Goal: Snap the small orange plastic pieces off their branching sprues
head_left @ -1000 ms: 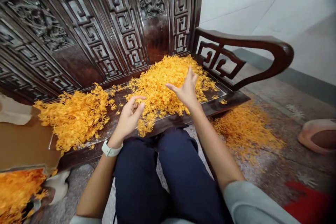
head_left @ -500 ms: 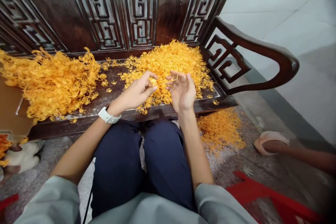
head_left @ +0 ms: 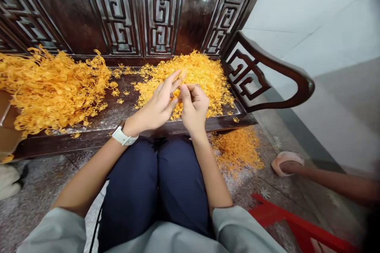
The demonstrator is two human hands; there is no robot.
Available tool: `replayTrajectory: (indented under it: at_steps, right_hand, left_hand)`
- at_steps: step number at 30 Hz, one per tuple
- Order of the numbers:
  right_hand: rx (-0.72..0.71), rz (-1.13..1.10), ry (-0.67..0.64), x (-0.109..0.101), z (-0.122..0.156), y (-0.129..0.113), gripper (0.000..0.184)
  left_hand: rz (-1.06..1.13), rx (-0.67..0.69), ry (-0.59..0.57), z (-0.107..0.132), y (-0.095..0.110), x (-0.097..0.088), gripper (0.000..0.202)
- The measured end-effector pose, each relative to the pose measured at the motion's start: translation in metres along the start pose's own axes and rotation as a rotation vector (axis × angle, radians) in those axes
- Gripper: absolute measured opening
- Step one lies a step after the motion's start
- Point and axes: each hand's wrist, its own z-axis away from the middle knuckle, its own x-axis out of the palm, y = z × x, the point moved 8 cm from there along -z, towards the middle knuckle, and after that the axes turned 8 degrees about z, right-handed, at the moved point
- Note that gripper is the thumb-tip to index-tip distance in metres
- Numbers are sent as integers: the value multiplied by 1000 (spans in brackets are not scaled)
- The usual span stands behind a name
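Note:
My left hand (head_left: pixel 162 101) is over the right-hand heap of small yellow-orange plastic pieces (head_left: pixel 204 71), palm turned inward. Its index finger is stretched out, while the thumb and other fingers close around a small yellow piece that is mostly hidden. Close beside it, the thumb of my right hand (head_left: pixel 195 106) presses against the curled fingers. A thin yellow strand shows faintly at that pinch. The two hands nearly touch. Pieces in the heap look like little claw or petal shapes.
A second yellow heap (head_left: pixel 59 91) lies on the left of the dark carved wooden bench (head_left: pixel 118 104), beside a cardboard box (head_left: pixel 8 134). The bench's armrest (head_left: pixel 276 71) rises at right. Orange strands (head_left: pixel 237 148) pile on the floor near another person's foot (head_left: pixel 286 164) and a red stool (head_left: pixel 297 221).
My right hand has gone from spread fingers to a pinch and moved left, closer to my left hand. My left index finger has straightened. The view has shifted slightly.

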Motion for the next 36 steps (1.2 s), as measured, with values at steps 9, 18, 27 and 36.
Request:
replayTrajectory:
  at_steps: [9,18,27,36]
  right_hand:
    - [-235,93,-51,-10,36,-41,7]
    - [-305,-318,-9,-65,44,-72,7]
    - [-130,-350,-32,-62,57,-61,14]
    - [-119,-229,72,-92,37,-60,10]
  left_hand:
    - [-201,83,387,12,8,-34,19]
    - [-273,439,157,28,96,-8,22]
    - [-484,284,-33,20,67,7,27]
    - [125,-461,275,27,-59,-44,37]
